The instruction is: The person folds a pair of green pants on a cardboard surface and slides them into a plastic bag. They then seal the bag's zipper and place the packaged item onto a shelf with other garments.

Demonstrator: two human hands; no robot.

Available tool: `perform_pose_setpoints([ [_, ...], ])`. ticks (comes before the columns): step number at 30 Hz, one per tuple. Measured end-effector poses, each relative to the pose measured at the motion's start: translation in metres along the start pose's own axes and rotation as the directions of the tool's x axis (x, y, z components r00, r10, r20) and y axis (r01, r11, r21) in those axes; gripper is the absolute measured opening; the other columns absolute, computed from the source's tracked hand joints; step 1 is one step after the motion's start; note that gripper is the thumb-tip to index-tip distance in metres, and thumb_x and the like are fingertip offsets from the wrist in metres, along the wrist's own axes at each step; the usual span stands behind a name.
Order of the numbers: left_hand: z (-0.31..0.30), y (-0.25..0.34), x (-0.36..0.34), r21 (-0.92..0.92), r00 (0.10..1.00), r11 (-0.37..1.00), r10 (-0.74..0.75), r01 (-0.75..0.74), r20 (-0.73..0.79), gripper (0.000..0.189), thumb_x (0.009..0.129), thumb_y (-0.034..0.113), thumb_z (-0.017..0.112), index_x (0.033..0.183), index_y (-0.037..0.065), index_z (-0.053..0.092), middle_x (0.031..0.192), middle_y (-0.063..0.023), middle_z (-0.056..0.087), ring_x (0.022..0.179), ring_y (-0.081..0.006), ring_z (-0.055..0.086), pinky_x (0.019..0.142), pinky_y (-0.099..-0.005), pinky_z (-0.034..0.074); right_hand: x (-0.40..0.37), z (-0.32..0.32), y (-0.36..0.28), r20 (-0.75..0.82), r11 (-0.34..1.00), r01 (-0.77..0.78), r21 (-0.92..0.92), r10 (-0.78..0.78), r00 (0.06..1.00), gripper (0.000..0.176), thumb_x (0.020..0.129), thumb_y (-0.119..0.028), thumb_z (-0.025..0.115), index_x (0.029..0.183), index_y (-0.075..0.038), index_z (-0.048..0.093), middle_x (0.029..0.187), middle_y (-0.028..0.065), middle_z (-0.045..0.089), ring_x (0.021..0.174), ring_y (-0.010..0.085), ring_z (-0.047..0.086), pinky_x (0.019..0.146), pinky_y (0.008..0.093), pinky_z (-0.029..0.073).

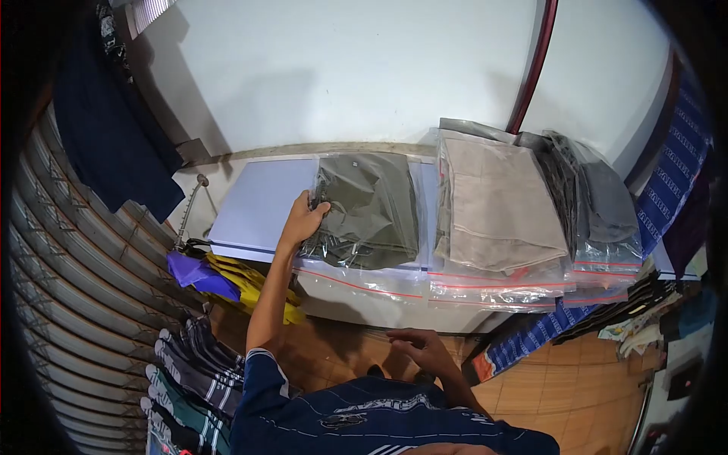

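My left hand [307, 221] reaches to the left edge of a folded olive-green garment [371, 212] in a clear plastic bag. Its fingers and thumb close on the bag's edge; the fingertips are partly hidden. The bag has a red seal line along its front and lies on a pale lilac board [262, 205]. Near my body, below the counter's front edge, my right hand [421, 349] hangs with its fingers apart and nothing in it. To the right of the olive garment, a folded beige garment [504, 205] lies bagged on top of a stack.
More bagged dark garments [607, 197] lie at the right end of the counter. Purple cloth [201, 274] and yellow cloth [258, 284] hang at its left. Striped socks [197, 375] stand lower left, beside a ribbed metal shutter [91, 296]. A dark red pole [535, 68] rises behind.
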State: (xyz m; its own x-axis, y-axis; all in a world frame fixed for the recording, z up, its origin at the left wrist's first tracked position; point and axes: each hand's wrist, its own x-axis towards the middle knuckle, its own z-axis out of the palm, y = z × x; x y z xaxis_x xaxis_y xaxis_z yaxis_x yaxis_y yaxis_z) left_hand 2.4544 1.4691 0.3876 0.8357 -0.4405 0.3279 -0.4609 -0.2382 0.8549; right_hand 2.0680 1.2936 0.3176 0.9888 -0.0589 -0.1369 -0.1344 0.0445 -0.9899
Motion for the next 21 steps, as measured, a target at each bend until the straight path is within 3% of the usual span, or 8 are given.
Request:
perform_pose_setpoints([
  [4, 0.003, -0.004, 0.004, 0.064, 0.999, 0.997, 0.044, -0.044, 0.005, 0.036, 0.091, 0.018, 0.073, 0.115, -0.007, 0.063, 0.104, -0.0239, 0.072, 0.098, -0.0341, 0.069, 0.091, -0.0407, 0.053, -0.006, -0.01, 0.014, -0.11, 0.999, 0.01, -0.051, -0.016, 0.994, 0.028, 0.098, -0.01, 0.071, 0.125, -0.003, 0.074, 0.119, 0.0079, 0.076, 0.108, 0.0155, 0.069, 0.097, 0.0325, 0.054],
  [7, 0.004, 0.036, -0.01, 0.396, 0.994, 0.916, -0.023, 0.064, -0.107, 0.041, 0.09, 0.021, 0.074, 0.119, -0.005, 0.062, 0.104, -0.025, 0.071, 0.1, -0.0429, 0.068, 0.092, -0.0464, 0.053, -0.012, -0.024, 0.027, -0.167, 0.998, 0.058, -0.028, -0.062, 0.984, 0.03, 0.099, -0.009, 0.07, 0.128, -0.002, 0.071, 0.119, 0.0085, 0.076, 0.106, 0.0154, 0.07, 0.094, 0.0313, 0.056],
  [10, 0.016, 0.063, -0.036, 0.708, 0.818, 0.705, 0.428, -0.038, -0.383, 0.056, 0.091, 0.027, 0.076, 0.132, -0.007, 0.058, 0.114, -0.0255, 0.07, 0.098, -0.049, 0.068, 0.091, -0.0476, 0.054, -0.03, -0.044, 0.044, -0.226, 0.998, 0.061, -0.013, -0.063, 0.972, 0.034, 0.099, -0.011, 0.07, 0.131, 0.0, 0.069, 0.12, 0.0102, 0.076, 0.105, 0.0166, 0.07, 0.092, 0.0309, 0.056],
  [14, 0.069, 0.158, -0.125, -0.063, 0.885, 0.966, 0.203, -0.251, -0.419, 0.041, 0.093, 0.013, 0.076, 0.127, -0.004, 0.059, 0.113, -0.0142, 0.069, 0.094, -0.0226, 0.067, 0.087, -0.0358, 0.053, -0.071, -0.084, 0.075, -0.303, 1.0, -0.011, -0.023, 0.003, 0.953, 0.039, 0.1, -0.019, 0.071, 0.132, 0.002, 0.066, 0.117, 0.0108, 0.075, 0.102, 0.018, 0.071, 0.086, 0.0306, 0.058],
  [16, 0.127, 0.161, -0.179, -0.333, 0.923, 0.872, 0.281, -0.359, -0.262, 0.021, 0.095, 0.007, 0.073, 0.113, 0.0, 0.064, 0.111, -0.0053, 0.068, 0.088, -0.0083, 0.062, 0.073, -0.0225, 0.048, -0.098, -0.108, 0.095, -0.319, 0.997, -0.076, 0.002, 0.072, 0.945, 0.039, 0.1, -0.021, 0.071, 0.131, 0.002, 0.067, 0.115, 0.0098, 0.075, 0.101, 0.0178, 0.072, 0.082, 0.0307, 0.059],
  [18, 0.207, 0.179, -0.231, -0.461, 0.914, 0.811, 0.405, -0.361, -0.005, 0.018, 0.095, 0.007, 0.073, 0.109, 0.0, 0.065, 0.108, -0.0053, 0.068, 0.087, -0.0084, 0.062, 0.073, -0.0248, 0.05, -0.133, -0.136, 0.12, -0.359, 0.99, -0.137, 0.016, 0.133, 0.924, 0.038, 0.1, -0.021, 0.071, 0.13, 0.001, 0.067, 0.113, 0.0087, 0.075, 0.1, 0.0173, 0.072, 0.08, 0.0306, 0.059],
  [20, 0.286, 0.203, -0.276, -0.487, 0.852, 0.873, 0.241, 0.018, 0.465, 0.025, 0.096, 0.009, 0.072, 0.119, 0.002, 0.065, 0.102, -0.0051, 0.069, 0.086, -0.0082, 0.062, 0.072, -0.0251, 0.05, -0.169, -0.164, 0.149, -0.428, 0.984, -0.177, 0.025, 0.17, 0.888, 0.035, 0.099, -0.017, 0.07, 0.13, 0.001, 0.067, 0.112, 0.0076, 0.075, 0.098, 0.0165, 0.072, 0.079, 0.0303, 0.059],
  [21, 0.327, 0.21, -0.296, -0.451, 0.724, 0.869, 0.175, 0.206, 0.667, 0.029, 0.097, 0.01, 0.072, 0.123, 0.002, 0.064, 0.1, -0.005, 0.069, 0.085, -0.0084, 0.062, 0.072, -0.0253, 0.05, -0.191, -0.179, 0.165, -0.467, 0.977, -0.212, -0.003, 0.186, 0.864, 0.032, 0.099, -0.011, 0.066, 0.129, 0.001, 0.067, 0.11, 0.0068, 0.075, 0.096, 0.0162, 0.072, 0.078, 0.0303, 0.058],
])
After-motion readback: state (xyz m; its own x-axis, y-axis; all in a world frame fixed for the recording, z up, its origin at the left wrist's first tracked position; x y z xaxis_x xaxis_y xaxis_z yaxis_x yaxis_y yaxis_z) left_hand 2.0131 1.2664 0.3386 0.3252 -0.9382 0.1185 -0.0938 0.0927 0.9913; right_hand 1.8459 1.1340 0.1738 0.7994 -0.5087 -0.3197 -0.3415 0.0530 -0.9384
